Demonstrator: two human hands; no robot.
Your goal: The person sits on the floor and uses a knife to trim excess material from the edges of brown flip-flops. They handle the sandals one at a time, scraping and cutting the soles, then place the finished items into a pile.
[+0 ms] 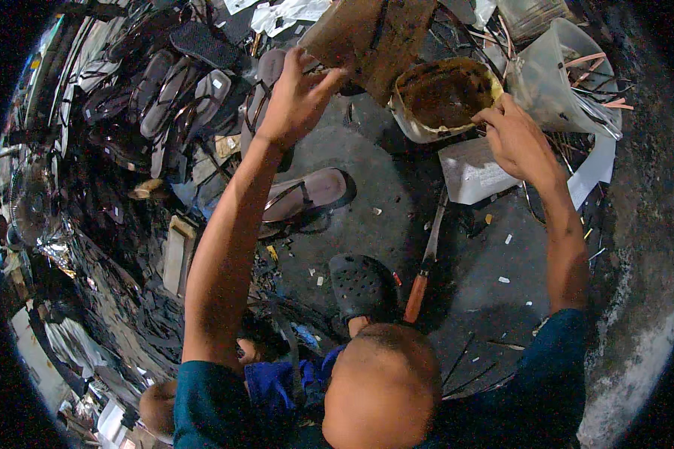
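Note:
My right hand (518, 138) is closed at the right rim of a whitish tub (427, 133), with thumb and fingertips pinching its edge. Brown, sticky-looking residue coats the inside of this tub. Further left, my left hand (301, 101) is raised with thumb and fingers apart, beside the near left edge of a worn brown board (367, 37). Just left of that hand lies a sandal (271, 66) with a mauve footbed and dark straps, partly covered by my wrist. A second such sandal (323, 187) rests on the floor right of my left forearm.
A knife-like tool (419, 288) with an orange handle lies on the dark floor. Several sandals (157, 93) are heaped at the left. A translucent bucket (547, 78) holding thin strips tilts behind my right hand. Paper sheets (472, 172) lie beneath it, and my clog (363, 288) is nearer.

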